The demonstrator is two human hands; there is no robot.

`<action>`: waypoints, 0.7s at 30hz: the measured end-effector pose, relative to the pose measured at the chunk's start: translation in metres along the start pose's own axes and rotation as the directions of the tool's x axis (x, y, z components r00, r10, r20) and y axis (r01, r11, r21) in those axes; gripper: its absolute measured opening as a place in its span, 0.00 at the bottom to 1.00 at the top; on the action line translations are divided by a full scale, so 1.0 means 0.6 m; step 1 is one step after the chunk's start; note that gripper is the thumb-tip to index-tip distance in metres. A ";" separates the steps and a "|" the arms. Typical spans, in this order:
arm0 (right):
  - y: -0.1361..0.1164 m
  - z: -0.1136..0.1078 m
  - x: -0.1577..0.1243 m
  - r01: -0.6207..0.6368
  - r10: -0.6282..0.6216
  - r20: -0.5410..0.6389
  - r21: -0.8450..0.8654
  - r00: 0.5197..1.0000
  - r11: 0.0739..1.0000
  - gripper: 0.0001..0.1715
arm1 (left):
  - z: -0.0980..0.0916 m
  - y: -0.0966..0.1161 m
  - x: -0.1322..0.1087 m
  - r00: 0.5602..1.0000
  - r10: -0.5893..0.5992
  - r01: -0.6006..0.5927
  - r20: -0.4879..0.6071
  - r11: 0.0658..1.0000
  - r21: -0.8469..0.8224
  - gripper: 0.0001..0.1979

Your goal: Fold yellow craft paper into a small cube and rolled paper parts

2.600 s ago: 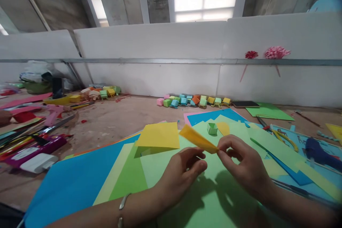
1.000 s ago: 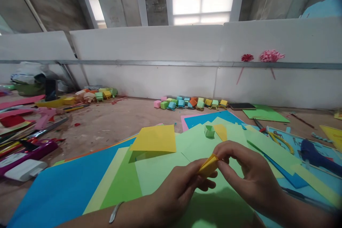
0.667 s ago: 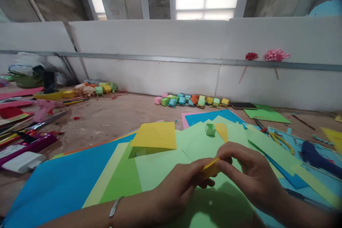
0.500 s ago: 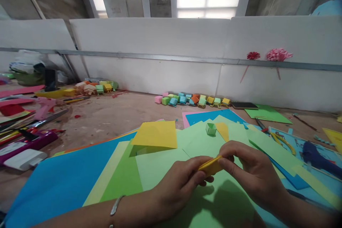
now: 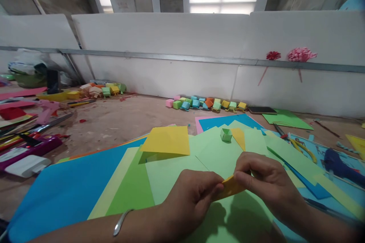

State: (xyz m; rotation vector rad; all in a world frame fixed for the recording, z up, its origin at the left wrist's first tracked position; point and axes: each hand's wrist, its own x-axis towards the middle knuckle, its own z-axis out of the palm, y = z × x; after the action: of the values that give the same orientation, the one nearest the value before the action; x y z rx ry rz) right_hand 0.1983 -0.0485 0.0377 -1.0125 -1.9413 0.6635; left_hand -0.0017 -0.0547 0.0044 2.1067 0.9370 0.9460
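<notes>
A small folded piece of yellow paper [image 5: 231, 188] is pinched between my two hands, above a pile of light green sheets [image 5: 171, 174]. My left hand [image 5: 194, 193] grips its left end, thumb on top. On the other end, my right hand [image 5: 264, 182] holds it between thumb and fingers. Just beyond the hands stands a little open green paper box [image 5: 226, 134]. A yellow sheet [image 5: 165, 140] with a folded edge lies left of that box. The fingers under the folded paper are partly hidden.
Small coloured paper figures [image 5: 205, 103] line the back by the white wall, near a black phone [image 5: 261, 110]. Yellow-handled pliers [image 5: 302, 150] and a dark blue tool [image 5: 342, 167] lie at right. A pink glue gun [image 5: 47, 110] and white adapter [image 5: 27, 166] are left.
The folded yellow paper has turned in my fingers and more of its flat front face shows. My left hand has shifted its grip along it. The view has tilted slightly down.
</notes>
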 end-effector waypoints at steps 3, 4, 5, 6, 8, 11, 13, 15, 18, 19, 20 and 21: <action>0.007 -0.003 0.006 -0.018 0.017 0.020 0.036 1.000 0.999 0.14 | 0.000 -0.004 0.001 1.000 0.001 -0.001 -0.015 0.999 0.035 0.16; 0.012 -0.003 0.009 0.002 -0.003 0.034 0.022 0.999 1.000 0.14 | -0.001 -0.007 0.002 1.000 0.000 0.001 -0.019 0.998 0.056 0.15; 0.017 -0.002 0.011 0.034 -0.034 0.050 -0.004 0.998 0.999 0.13 | -0.001 -0.009 0.003 1.000 -0.003 0.005 -0.023 0.997 0.081 0.14; 0.022 0.000 0.012 0.077 -0.074 0.064 -0.040 0.995 0.996 0.11 | -0.001 -0.012 0.004 1.000 -0.002 0.005 -0.023 0.994 0.106 0.14; 0.029 0.007 0.010 0.195 -0.186 0.077 -0.126 0.980 0.973 0.07 | 0.000 -0.015 0.004 1.000 0.005 -0.004 -0.006 0.989 0.149 0.14; 0.031 0.021 0.002 0.358 -0.352 0.073 -0.253 0.933 0.899 0.06 | 0.002 -0.018 -0.001 0.998 0.054 -0.060 0.035 0.975 0.214 0.12; 0.029 0.023 -0.001 0.394 -0.387 0.084 -0.275 0.918 0.877 0.11 | 0.001 -0.020 -0.004 0.994 0.098 -0.106 0.041 0.960 0.258 0.11; 0.027 0.018 0.001 0.366 -0.352 0.098 -0.230 0.931 0.902 0.10 | -0.002 -0.020 -0.005 0.991 0.132 -0.135 0.029 0.947 0.292 0.12; 0.026 0.003 0.010 0.265 -0.250 0.111 -0.149 0.962 0.953 0.08 | -0.009 -0.019 -0.001 0.991 0.131 -0.126 0.006 0.938 0.324 0.14; 0.026 -0.002 0.014 0.224 -0.210 0.109 -0.137 0.972 0.965 0.08 | -0.010 -0.018 0.001 0.994 0.112 -0.109 0.009 0.940 0.325 0.14; 0.026 -0.005 0.017 0.177 -0.164 0.104 -0.129 0.981 0.976 0.08 | -0.011 -0.017 0.002 0.996 0.087 -0.087 0.012 0.943 0.320 0.14; 0.026 -0.007 0.019 0.130 -0.118 0.096 -0.121 0.988 0.984 0.08 | -0.012 -0.016 0.004 0.998 0.059 -0.061 0.016 0.948 0.314 0.14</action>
State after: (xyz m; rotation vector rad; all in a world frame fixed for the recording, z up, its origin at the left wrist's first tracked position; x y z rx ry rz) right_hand 0.2044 -0.0300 0.0330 -0.9430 -2.1275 0.5281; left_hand -0.0098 -0.0455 0.0016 2.4143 1.0852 0.8639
